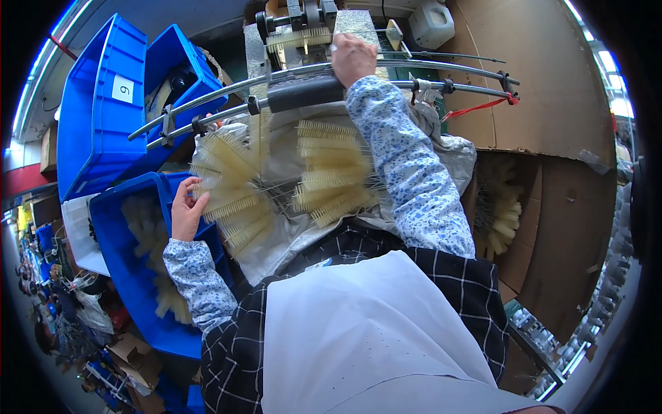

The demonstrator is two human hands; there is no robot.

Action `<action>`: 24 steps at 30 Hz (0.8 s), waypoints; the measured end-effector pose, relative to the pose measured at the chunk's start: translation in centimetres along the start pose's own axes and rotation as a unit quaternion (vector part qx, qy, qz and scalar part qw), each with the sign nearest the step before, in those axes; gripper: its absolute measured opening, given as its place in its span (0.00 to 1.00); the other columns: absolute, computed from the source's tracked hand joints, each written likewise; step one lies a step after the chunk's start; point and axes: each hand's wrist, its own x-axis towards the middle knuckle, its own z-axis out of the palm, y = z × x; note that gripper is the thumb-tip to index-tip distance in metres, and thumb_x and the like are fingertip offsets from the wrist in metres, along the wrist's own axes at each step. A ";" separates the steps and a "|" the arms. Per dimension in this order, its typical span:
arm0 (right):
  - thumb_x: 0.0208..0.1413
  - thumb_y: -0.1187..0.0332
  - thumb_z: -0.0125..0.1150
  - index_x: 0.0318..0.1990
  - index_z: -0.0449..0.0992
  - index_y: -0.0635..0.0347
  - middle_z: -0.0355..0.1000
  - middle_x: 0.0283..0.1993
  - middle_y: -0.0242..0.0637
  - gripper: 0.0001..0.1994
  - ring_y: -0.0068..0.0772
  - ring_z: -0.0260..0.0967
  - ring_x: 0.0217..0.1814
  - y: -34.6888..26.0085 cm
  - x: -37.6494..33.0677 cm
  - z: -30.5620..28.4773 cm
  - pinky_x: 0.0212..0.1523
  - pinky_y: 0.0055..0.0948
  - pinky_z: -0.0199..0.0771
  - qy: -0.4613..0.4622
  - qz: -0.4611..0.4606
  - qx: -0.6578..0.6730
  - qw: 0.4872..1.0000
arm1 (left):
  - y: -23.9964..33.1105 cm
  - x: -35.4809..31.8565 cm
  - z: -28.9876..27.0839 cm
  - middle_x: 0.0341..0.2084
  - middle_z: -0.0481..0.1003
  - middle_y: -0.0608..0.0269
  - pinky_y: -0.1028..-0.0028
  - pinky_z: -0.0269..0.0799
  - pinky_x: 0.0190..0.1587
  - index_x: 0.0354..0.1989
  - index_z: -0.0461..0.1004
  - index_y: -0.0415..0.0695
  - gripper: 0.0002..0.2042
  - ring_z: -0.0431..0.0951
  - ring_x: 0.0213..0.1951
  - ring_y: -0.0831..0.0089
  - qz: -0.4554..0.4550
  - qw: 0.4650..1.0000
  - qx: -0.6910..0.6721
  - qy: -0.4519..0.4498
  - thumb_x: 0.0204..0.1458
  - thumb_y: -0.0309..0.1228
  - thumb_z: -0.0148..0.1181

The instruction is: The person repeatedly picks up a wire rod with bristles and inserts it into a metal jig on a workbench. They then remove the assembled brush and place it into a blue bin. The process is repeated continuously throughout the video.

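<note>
Nearest the camera hangs a plain white apron (pixel 358 338) over a black checked garment with thin white lines. Just beyond, the left hand (pixel 186 210), in a blue-and-white floral sleeve, rests with fingers loosely spread on the bristle tips of a pale yellow twisted-wire bottle brush (pixel 231 200), one of a fanned bundle lying on crinkled grey plastic sheeting (pixel 276 234). A second fan of the same stiff cream bristles (pixel 331 176) lies just to its right, wire stems meeting between them. To the left, a glossy blue plastic bin (pixel 131 290) holds more brushes; behind it, tilted blue crates (pixel 103 103) stand stacked, one bearing a small white square label on its side. On the right, brown corrugated cardboard walls (pixel 552 138) enclose another heap of brushes. Farther off, curved steel rails (pixel 227 93) arc across, carrying a dark cylindrical sleeve (pixel 303 93). The right hand (pixel 353 58) is closed over the upper rail beside a grey machine (pixel 303 27) with a bristle strip.
</note>
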 end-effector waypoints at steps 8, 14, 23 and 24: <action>0.43 0.68 0.54 0.37 0.72 0.53 0.71 0.35 0.34 0.10 0.37 0.70 0.39 9.5 0.6 -1.1 0.39 0.39 0.65 0.088 -0.046 -0.058 0.993 | 1.1 0.3 0.0 0.25 0.63 0.74 0.88 0.57 0.28 0.36 0.66 0.40 0.08 0.61 0.25 0.90 0.101 0.994 -0.017 0.026 0.46 0.21 0.53; 0.50 0.60 0.47 0.46 0.70 0.46 0.69 0.43 0.39 0.15 0.44 0.67 0.42 16.7 4.6 -1.6 0.46 0.40 0.65 0.038 0.004 -0.057 0.998 | 5.3 -0.5 -0.1 0.27 0.62 0.70 0.84 0.60 0.36 0.31 0.64 0.39 0.06 0.63 0.31 0.84 0.195 0.980 -0.005 0.050 0.43 0.18 0.49; 0.53 0.67 0.47 0.41 0.70 0.44 0.71 0.34 0.37 0.09 0.38 0.68 0.35 17.3 2.9 -6.2 0.37 0.32 0.67 -0.107 -0.086 0.068 0.988 | 8.9 -1.7 -5.9 0.28 0.62 0.64 0.82 0.62 0.35 0.26 0.60 0.42 0.07 0.63 0.30 0.78 0.290 0.942 -0.090 0.144 0.37 0.21 0.48; 0.52 0.67 0.47 0.41 0.70 0.44 0.71 0.33 0.38 0.09 0.38 0.68 0.34 17.0 2.6 -6.7 0.37 0.32 0.67 -0.127 -0.074 0.085 0.986 | 8.9 -1.9 -6.4 0.28 0.61 0.64 0.81 0.62 0.34 0.26 0.60 0.43 0.08 0.63 0.30 0.78 0.288 0.936 -0.151 0.136 0.36 0.22 0.49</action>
